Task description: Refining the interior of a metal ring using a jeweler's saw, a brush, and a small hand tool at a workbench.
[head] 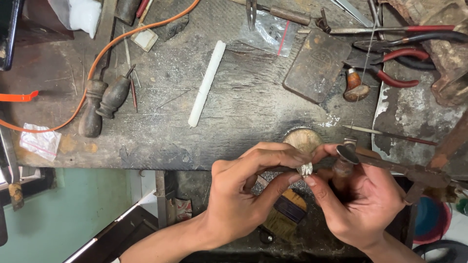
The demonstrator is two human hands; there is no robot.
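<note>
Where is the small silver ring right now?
In the head view, the silver ring sits lower centre-right, pinched between the left hand and right hand, at the workbench's front edge.

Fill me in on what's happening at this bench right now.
A person is working at a worn, scuffed workbench. Their left hand pinches a small silver ring between thumb and fingers, and the ring sits on a thin dark rod that the right hand grips along with a wooden-handled tool. Around them lie red-handled pliers, a white stick, two dark wooden-handled tools, an orange cable and a flat metal block.
</note>
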